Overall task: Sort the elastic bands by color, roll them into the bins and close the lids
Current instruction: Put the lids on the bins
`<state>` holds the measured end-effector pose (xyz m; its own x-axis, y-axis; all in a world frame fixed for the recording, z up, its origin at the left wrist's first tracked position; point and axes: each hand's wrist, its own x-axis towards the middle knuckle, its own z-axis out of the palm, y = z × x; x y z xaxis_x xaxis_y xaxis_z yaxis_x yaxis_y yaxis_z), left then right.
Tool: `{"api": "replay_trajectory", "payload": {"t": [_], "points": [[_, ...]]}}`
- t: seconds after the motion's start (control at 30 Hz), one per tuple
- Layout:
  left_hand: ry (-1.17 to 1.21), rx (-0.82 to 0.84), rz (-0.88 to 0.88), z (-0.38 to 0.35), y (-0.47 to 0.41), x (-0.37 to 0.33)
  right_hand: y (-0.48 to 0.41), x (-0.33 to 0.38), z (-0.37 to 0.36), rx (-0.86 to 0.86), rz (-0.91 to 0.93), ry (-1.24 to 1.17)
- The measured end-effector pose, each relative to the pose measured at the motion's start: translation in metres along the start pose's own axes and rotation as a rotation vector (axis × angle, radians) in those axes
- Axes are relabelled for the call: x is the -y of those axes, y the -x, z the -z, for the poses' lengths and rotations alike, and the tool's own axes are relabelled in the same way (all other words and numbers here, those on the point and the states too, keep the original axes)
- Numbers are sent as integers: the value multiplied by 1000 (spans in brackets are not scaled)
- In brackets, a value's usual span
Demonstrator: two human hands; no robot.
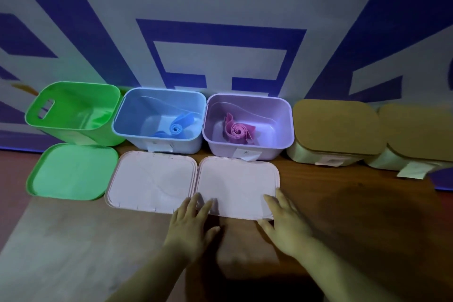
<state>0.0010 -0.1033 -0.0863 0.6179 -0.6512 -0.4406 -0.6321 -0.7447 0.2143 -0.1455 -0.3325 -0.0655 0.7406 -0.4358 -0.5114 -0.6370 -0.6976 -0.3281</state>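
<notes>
Three open bins stand in a row. The purple bin (220, 147) holds a pink band (236, 130) rolled in a loose coil with its ends trailing. The blue bin (137, 140) just left of it holds a rolled blue band (175, 127). A pale pink lid (237, 179) lies flat directly in front of the purple bin. The left hand (191, 223) lays straight fingers on the lid's near-left corner. The right hand (286, 220), fingers spread, rests on the near-right corner with its thumb along the near edge. Neither hand curls round the lid.
</notes>
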Motion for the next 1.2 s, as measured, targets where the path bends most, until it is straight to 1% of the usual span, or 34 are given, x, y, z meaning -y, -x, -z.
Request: {"api": "replay_trajectory", "payload": {"t": [0.1,0.23,0.33,0.53,0.63,0.7,0.77,0.87,0.97,1.1,1.2], "points": [[-2,-19,-44,-7,-5,7,-3,7,-13,4,-4,-1],[-34,-39,-81,-16,-4,14,-2,11,-21,-104,12,24],[-46,-41,-77,-17,-3,17,0,3,-26,-213,74,58],[-4,-67,-80,-17,3,18,6,-7,-27,-369,182,150],[31,-41,-74,-12,7,15,10,-9,-22,-485,279,257],[68,-57,-77,-10,11,15,10,-9,-17,-510,316,318],[125,-107,-65,-5,13,13,10,-8,-10,-514,349,322],[206,-187,-37,11,14,9,13,-1,5,-544,414,189],[279,-299,-23,30,13,6,18,10,24,-618,455,32],[359,-427,-50,49,11,0,24,20,40,-672,432,-172],[423,-451,-36,62,12,-8,33,29,51,-672,367,-313]]}}
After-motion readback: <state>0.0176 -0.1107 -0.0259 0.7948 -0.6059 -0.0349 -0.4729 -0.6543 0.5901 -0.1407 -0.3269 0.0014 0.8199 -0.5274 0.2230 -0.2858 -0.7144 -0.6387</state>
